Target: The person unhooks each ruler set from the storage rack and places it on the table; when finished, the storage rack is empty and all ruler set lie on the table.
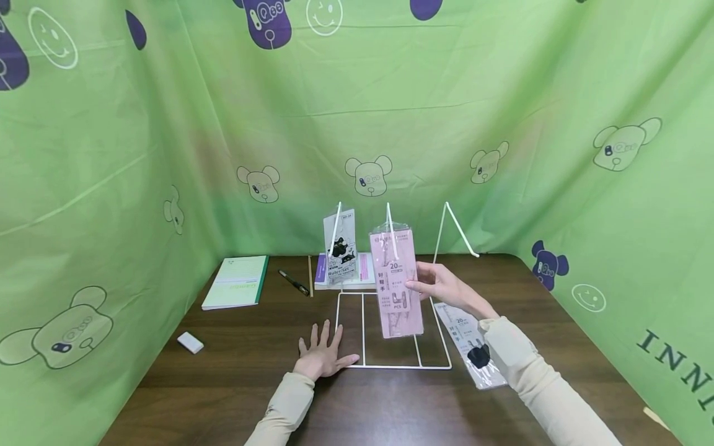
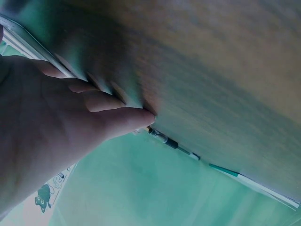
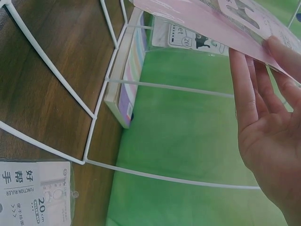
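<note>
A pink ruler pack point(image 1: 396, 285) point(image 3: 197, 19) hangs on the middle hook of a white wire rack point(image 1: 390, 367) point(image 3: 56, 80) that stands on the brown table point(image 1: 234, 384). My right hand point(image 1: 440, 286) point(image 3: 263, 117) pinches the pack's right edge, fingers behind it and thumb in front. A grey ruler-set pack point(image 1: 340, 248) point(image 3: 197, 40) hangs on the left hook; the right hook point(image 1: 454, 229) is bare. Another ruler pack point(image 1: 471, 347) point(image 3: 35, 193) lies flat under my right forearm. My left hand point(image 1: 322, 353) point(image 2: 70, 117) rests flat on the table at the rack's front left corner.
A green notebook point(image 1: 237, 282), a black pen point(image 1: 294, 282) point(image 2: 174, 143) and a pencil point(image 1: 310, 275) lie at the back left. A white eraser point(image 1: 190, 342) sits near the left edge. A purple-and-white book point(image 1: 365, 269) point(image 3: 129, 70) lies behind the rack. Green cloth walls surround the table.
</note>
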`<state>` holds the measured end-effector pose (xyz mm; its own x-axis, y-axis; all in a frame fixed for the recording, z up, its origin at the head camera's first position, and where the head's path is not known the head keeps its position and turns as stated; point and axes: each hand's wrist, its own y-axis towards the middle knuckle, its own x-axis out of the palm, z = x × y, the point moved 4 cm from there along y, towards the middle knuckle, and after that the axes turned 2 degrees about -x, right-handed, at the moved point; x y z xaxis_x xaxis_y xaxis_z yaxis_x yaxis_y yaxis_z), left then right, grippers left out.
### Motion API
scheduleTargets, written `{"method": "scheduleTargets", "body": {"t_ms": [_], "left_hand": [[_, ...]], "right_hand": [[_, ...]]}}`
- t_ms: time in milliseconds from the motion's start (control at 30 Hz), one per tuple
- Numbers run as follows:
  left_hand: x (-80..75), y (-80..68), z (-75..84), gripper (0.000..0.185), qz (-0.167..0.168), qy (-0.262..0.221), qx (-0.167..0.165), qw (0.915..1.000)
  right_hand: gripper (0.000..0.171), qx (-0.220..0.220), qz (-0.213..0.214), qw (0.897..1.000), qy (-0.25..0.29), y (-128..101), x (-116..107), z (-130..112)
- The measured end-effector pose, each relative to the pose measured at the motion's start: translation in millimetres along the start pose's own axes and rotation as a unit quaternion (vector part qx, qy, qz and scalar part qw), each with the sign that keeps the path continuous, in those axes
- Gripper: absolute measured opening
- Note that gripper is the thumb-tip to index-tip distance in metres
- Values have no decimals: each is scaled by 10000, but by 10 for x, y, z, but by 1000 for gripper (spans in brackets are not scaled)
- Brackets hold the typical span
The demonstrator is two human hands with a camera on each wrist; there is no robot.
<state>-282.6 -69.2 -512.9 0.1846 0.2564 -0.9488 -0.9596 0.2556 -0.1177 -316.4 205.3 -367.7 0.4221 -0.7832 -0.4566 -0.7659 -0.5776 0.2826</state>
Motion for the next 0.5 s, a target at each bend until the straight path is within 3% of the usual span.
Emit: {"method": "scheduleTargets", "body": {"t_ms": [267, 500], "left_hand": [[12, 6, -14, 87, 72, -16, 49, 10000], [-169, -129, 102, 85, -133, 44, -41, 9999]], "right_hand": [[38, -50, -85, 9999, 25, -32, 19, -5], [35, -132, -163, 9998, 60, -72, 34, -21]]}}
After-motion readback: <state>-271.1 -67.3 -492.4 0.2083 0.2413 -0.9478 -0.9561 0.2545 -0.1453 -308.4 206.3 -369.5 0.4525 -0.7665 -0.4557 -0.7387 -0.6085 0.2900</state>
